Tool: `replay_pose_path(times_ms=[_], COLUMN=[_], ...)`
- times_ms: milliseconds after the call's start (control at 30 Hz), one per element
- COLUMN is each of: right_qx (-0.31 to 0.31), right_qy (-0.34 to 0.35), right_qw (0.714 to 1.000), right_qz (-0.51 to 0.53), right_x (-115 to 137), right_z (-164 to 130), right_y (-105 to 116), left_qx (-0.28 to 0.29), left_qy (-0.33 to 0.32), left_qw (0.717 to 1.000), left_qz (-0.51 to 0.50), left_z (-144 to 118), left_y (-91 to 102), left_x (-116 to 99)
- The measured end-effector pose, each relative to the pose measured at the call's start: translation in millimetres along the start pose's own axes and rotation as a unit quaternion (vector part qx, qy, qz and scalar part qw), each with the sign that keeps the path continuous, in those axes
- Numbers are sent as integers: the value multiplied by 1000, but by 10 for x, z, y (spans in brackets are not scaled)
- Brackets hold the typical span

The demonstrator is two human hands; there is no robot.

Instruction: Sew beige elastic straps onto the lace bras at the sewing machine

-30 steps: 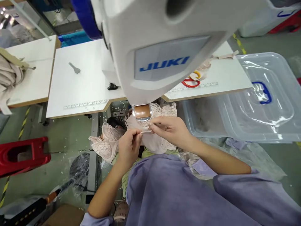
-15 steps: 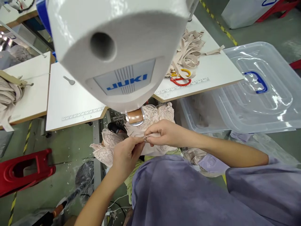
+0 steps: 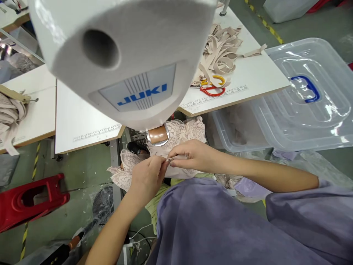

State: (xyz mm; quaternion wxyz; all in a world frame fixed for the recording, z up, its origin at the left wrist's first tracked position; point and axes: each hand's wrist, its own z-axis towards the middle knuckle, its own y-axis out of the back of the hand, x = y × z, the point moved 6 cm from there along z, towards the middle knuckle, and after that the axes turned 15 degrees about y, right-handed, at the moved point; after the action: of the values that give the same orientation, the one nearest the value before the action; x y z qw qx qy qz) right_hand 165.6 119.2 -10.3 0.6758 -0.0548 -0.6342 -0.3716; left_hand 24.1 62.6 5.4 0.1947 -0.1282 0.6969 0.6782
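Note:
A pale beige lace garment [image 3: 125,176], which looks like a bra, lies below the head of the white JUKI sewing machine [image 3: 154,48]. My left hand [image 3: 147,176] is closed, pinching a narrow edge or strap of it. Close against those fingertips, my right hand [image 3: 193,156] also pinches the same piece, with a short light strip showing under its fingers. The exact part between the fingertips is too small to make out. Behind both hands, a metal-rimmed plate [image 3: 158,135] of the machine sits over the lace.
On the right table [image 3: 234,94] lie a heap of beige straps [image 3: 220,55] and red-and-yellow scissors [image 3: 213,90]. A clear lidded plastic box [image 3: 331,121] stands to the right. At lower left are a red stool [image 3: 55,195] and, farther up, a bundle of beige strips [image 3: 12,112].
The camera view has shifted slightly, with the machine head moving up and left in the picture. Both hands keep their pinch on the garment; the fingertips have moved only a little.

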Motion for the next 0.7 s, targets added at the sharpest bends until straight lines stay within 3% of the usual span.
replay_pose_path(times_ms=[67,167,267,367,433,567,700], right_qx=[-31,-56,-66,-40,-21,17,34], right_qy=[29,65,79,50,14,5,-4], right_qw=[997,985,973,980,983,978,973], right_qz=[-64,-153,-205,-187,-182,-209,-226], right_x=[38,154,266,237,158,95,115], right_z=[-26,-36,86,335,494,676,703], right_y=[6,37,159,319,411,469,466], left_qx=[-48,-55,-64,-135,-187,-256,-246], left_qy=[-25,-33,3,51,14,-132,-178], left_qw=[998,998,997,988,982,951,938], left_qz=[36,12,-48,-52,-5,113,165], left_z=[-18,-6,51,99,107,91,139], left_y=[16,47,117,198,219,178,135], left_x=[-33,-77,-68,34,77,161,258])
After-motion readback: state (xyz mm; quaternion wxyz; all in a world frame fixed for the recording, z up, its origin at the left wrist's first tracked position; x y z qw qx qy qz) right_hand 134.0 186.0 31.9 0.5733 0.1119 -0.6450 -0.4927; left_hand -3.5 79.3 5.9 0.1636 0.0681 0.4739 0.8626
